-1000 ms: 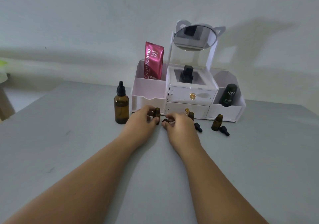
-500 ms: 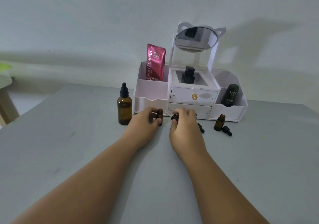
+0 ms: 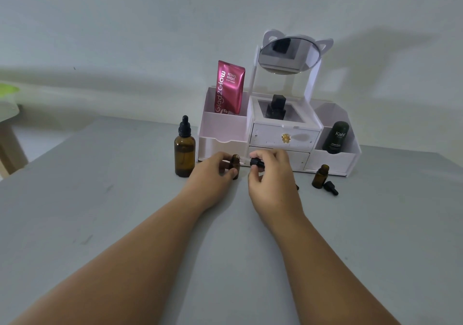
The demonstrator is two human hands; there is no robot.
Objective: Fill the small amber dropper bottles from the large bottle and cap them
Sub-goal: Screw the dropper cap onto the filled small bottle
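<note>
My left hand grips a small amber dropper bottle that stands upright on the grey table. My right hand holds a black dropper cap tilted sideways, its glass tip pointing at the bottle's mouth. The large amber bottle with a black dropper top stands capped just left of my left hand. Another small amber bottle stands open at the right, with a loose black dropper cap lying beside it.
A white organiser with drawers and a cat-ear mirror stands right behind my hands. It holds a pink sachet, a black bottle and a dark green tube. A wooden stool shows at the far left.
My right hand has lifted the black dropper cap off the table and turned its tip toward the small bottle in my left hand.
</note>
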